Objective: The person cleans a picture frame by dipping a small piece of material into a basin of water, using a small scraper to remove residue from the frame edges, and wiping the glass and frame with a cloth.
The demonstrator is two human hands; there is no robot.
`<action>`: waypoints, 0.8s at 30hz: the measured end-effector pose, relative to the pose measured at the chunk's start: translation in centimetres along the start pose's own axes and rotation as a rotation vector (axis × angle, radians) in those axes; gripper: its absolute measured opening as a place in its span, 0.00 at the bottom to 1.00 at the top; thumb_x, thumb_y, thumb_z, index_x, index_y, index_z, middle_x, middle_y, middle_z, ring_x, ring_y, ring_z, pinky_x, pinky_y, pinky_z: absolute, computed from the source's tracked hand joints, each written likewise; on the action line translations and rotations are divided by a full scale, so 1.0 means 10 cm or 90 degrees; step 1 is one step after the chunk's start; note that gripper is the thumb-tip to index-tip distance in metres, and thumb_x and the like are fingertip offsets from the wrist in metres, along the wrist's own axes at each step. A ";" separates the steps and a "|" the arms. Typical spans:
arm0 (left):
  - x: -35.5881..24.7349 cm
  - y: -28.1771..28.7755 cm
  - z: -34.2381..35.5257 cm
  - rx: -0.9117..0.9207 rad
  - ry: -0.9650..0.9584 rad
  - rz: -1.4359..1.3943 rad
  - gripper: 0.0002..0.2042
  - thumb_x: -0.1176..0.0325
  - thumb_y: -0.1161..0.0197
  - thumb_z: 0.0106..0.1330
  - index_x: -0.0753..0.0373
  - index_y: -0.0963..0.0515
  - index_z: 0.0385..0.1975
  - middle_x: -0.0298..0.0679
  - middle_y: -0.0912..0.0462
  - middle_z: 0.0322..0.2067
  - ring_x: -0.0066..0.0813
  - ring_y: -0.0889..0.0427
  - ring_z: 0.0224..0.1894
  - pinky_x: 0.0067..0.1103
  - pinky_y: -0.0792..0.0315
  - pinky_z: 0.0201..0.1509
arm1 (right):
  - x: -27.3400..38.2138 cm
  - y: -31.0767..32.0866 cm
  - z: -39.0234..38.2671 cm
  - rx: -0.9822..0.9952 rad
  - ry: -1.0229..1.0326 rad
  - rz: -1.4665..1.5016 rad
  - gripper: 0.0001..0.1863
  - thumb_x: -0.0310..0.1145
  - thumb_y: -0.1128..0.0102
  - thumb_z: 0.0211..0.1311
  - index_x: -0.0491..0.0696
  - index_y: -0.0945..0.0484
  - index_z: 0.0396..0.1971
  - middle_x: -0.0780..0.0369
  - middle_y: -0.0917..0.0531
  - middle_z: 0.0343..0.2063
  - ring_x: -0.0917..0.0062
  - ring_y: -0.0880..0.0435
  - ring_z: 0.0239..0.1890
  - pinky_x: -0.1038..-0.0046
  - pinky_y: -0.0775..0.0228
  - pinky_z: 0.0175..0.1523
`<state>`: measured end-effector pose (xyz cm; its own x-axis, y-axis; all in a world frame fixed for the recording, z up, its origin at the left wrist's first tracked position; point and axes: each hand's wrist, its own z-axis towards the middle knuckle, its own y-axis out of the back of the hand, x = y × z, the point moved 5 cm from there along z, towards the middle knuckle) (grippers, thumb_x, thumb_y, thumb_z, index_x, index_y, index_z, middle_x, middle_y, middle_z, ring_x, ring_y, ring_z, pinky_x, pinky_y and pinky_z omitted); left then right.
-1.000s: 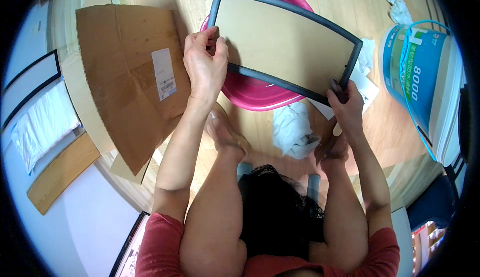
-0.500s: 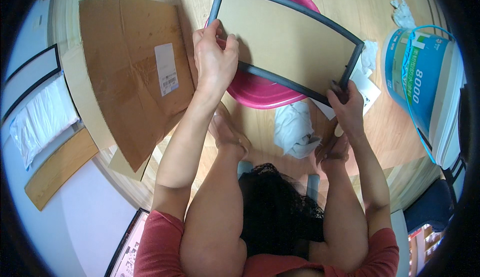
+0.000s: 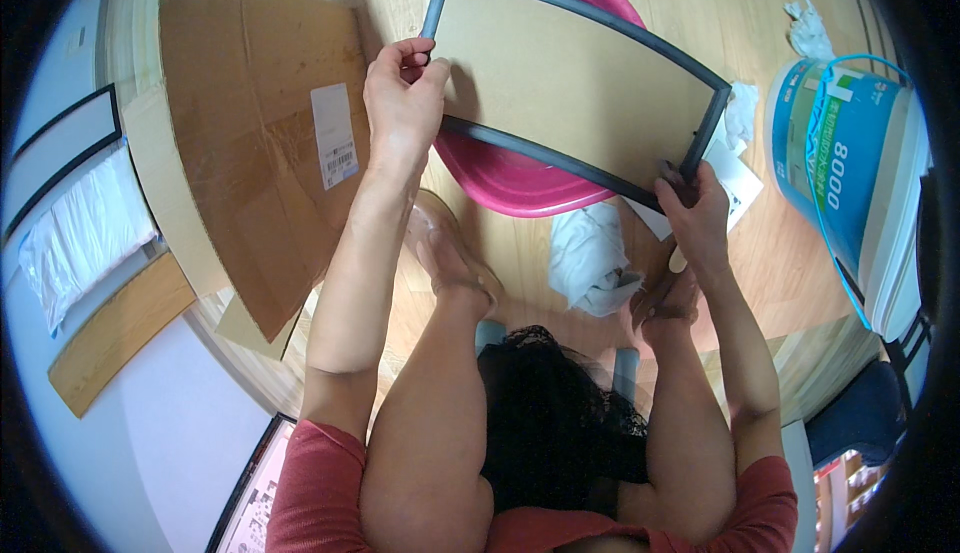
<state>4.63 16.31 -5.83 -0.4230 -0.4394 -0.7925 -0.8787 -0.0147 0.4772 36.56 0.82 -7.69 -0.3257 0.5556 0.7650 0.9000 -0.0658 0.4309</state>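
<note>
At far left, a white packet (image 3: pixel 85 233) lies above a tan strip (image 3: pixel 120 336). Next comes a big sheet of brown cardboard (image 3: pixel 265 143) bearing a pale label (image 3: pixel 334 133), its right side close to the left hand (image 3: pixel 405 103). That hand's fingers curl in at the left end of the frame (image 3: pixel 570 63), thumb and forefinger nearly together at the edge; whether they pinch it firmly, I cannot tell.

The frame, dark-rimmed around a tan panel, is over the pink basin (image 3: pixel 510 189), covering much of it. It lies just beyond the fingers of both hands, its long axis slanting from upper left down to lower right. Neither hand is clearly nearer: one is at each end.

Below the basin, a white cloth (image 3: pixel 590 263) sits on the floor (image 3: pixel 520 263). The right hand (image 3: pixel 695 208) grips the frame's lower right corner, with white paper (image 3: pixel 742 188) behind. Farther right are a crumpled tissue (image 3: pixel 808 31) and a blue bucket (image 3: pixel 850 143).
</note>
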 end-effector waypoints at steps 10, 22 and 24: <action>0.01 0.10 0.08 0.012 0.013 -0.022 0.11 0.72 0.37 0.60 0.67 0.23 0.42 0.34 0.20 0.33 0.18 0.25 0.34 0.16 0.30 0.40 | -0.04 0.00 0.01 -0.003 0.018 -0.018 0.14 0.29 0.35 0.55 0.40 0.25 0.39 0.59 0.17 0.30 0.78 0.17 0.31 0.75 0.25 0.38; 0.11 0.05 0.21 0.035 -0.026 0.010 0.06 0.67 0.33 0.63 0.62 0.20 0.33 0.24 0.25 0.26 0.12 0.31 0.28 0.11 0.37 0.33 | 0.02 0.04 0.01 -0.025 0.021 0.019 0.14 0.34 0.36 0.61 0.38 0.27 0.33 0.59 0.19 0.25 0.81 0.23 0.29 0.76 0.29 0.35; 0.16 0.08 0.24 0.031 -0.020 -0.035 0.06 0.68 0.34 0.64 0.62 0.20 0.34 0.25 0.23 0.27 0.12 0.29 0.30 0.11 0.36 0.36 | -0.01 0.05 0.03 -0.017 0.017 -0.026 0.15 0.35 0.35 0.60 0.39 0.28 0.30 0.60 0.21 0.22 0.81 0.25 0.27 0.75 0.31 0.32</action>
<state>2.76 17.75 -7.58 -0.3795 -0.4110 -0.8289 -0.9102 0.0052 0.4141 37.16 0.98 -7.65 -0.3701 0.5361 0.7587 0.8776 -0.0661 0.4749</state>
